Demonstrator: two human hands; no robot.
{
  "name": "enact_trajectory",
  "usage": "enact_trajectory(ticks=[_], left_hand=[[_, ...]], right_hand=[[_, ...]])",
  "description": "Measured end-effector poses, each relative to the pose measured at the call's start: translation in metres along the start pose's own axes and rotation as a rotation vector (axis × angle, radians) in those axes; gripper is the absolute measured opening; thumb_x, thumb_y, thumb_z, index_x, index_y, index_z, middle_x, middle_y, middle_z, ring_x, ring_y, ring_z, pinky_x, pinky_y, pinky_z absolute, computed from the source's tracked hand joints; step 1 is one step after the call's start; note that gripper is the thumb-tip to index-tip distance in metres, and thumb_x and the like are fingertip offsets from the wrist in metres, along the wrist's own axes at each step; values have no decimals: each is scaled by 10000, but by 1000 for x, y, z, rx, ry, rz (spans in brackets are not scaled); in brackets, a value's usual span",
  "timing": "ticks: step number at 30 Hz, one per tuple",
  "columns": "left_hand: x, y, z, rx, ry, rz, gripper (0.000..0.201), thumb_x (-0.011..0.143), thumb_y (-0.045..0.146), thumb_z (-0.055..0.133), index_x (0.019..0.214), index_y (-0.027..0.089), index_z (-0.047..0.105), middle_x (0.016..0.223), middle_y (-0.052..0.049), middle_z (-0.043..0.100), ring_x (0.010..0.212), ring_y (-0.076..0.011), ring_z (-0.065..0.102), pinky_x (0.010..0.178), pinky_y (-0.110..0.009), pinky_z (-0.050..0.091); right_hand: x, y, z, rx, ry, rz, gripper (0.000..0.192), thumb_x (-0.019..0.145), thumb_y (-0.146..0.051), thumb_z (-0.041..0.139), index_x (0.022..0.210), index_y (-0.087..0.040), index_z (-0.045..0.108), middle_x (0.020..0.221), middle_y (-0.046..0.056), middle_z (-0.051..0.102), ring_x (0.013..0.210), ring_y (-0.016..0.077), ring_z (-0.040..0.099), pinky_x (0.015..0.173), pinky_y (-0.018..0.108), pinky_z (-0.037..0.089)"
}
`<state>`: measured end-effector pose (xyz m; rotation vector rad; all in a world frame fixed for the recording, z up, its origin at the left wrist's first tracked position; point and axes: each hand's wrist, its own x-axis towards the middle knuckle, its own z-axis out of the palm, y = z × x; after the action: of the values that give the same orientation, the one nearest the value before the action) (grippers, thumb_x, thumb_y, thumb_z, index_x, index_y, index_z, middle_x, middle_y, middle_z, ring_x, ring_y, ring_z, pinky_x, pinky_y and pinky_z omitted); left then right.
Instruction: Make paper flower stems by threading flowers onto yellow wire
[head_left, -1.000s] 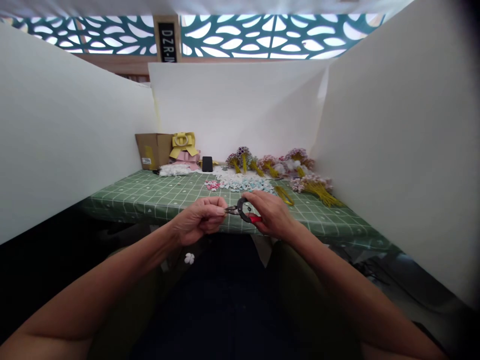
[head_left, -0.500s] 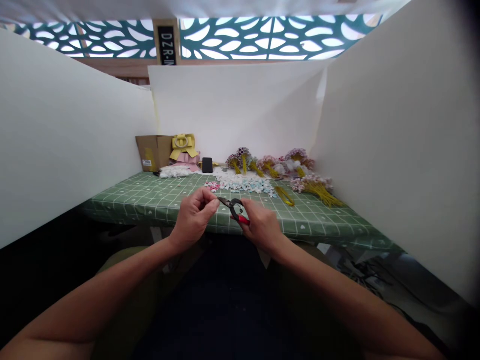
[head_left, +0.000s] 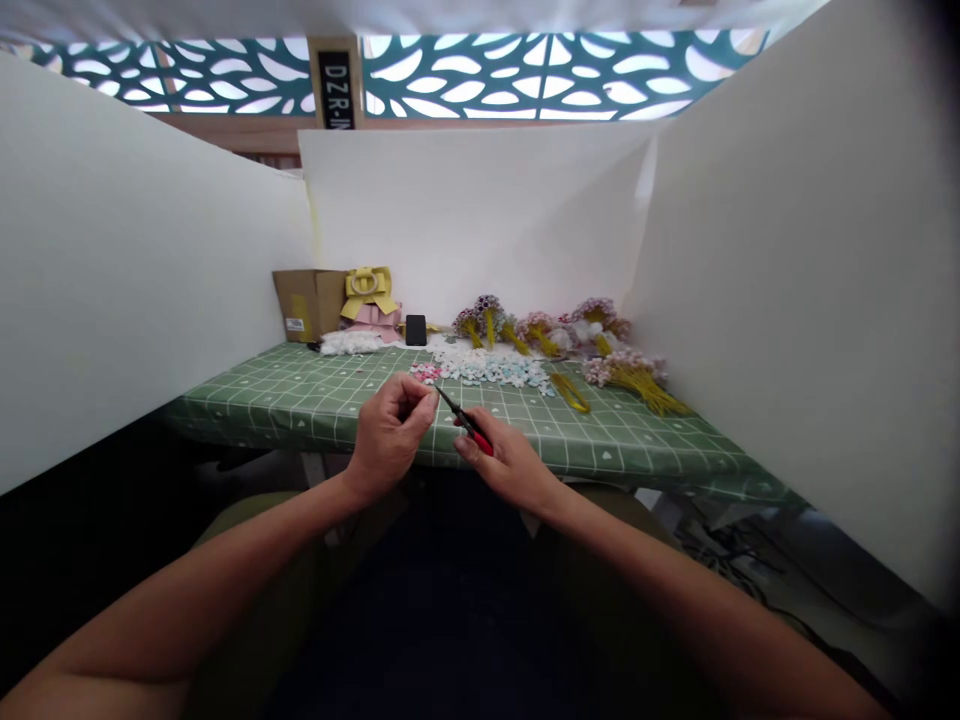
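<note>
Overhead, sign (head_left: pixel 334 88) lettered "DZR".

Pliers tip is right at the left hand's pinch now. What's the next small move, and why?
Probably ease the pliers tip a touch further into the left hand pinch before squeezing. The right hand holds the red handles with the dark tip pointing at the left fingertips, and whatever is pinched there is too small to see. Both hands hover at the near edge of the green checked table.

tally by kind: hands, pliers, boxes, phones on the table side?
Hands: 2 (left hand, right hand)
Pliers: 1
Box: 1
Phone: 1
Total: 5
</note>
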<state>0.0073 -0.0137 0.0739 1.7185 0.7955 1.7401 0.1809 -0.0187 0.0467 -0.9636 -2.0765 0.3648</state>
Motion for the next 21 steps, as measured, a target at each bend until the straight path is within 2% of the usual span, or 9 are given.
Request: enact_trajectory(ticks=[4,7,10,14,17,21], left_hand=[[0,0,0,25,-12,12,104,794,207,631,719,173,567,615,37,489,547,-78,392,528,-208,305],[-1,-1,-1,-6,-33,-10,110,812,232,616,736,168,569,616,38,474,539,-72,381,516,-204,304],[0,-2,0,-184,-85,-142,117,806,250,620,752,171,553,579,53,430,493,-58,339,467,-190,266],[1,0,1,-471,-202,-346,159,770,241,645,737,165,509,527,83,338,429,-30,237,415,-163,190],[2,3,1,-539,-273,-402,166,764,227,648,734,159,500,522,85,336,422,-22,222,407,-150,183],[1,5,1,-568,-299,-408,151,757,210,655,754,151,516,524,80,357,433,-22,243,416,-144,193]], right_hand=[[0,-1,3,-17,22,-25,269,929,-441,446,977,-184,506,872,42,585,761,172,537,691,300,405],[0,0,4,-91,61,-24,236,921,-418,468,955,-187,495,827,34,573,707,168,521,648,293,399],[0,4,2,-191,108,-62,218,914,-387,484,992,-184,494,802,39,571,674,173,516,612,290,387],[1,13,-5,-354,177,-178,290,907,-364,502,1123,-173,471,865,79,599,723,206,552,628,307,400],[2,18,-11,-478,198,-243,328,900,-343,504,1169,-162,451,957,120,607,825,246,571,681,335,419],[3,19,-18,-556,195,-289,351,900,-345,495,1182,-141,443,983,138,608,868,265,567,715,351,423]])
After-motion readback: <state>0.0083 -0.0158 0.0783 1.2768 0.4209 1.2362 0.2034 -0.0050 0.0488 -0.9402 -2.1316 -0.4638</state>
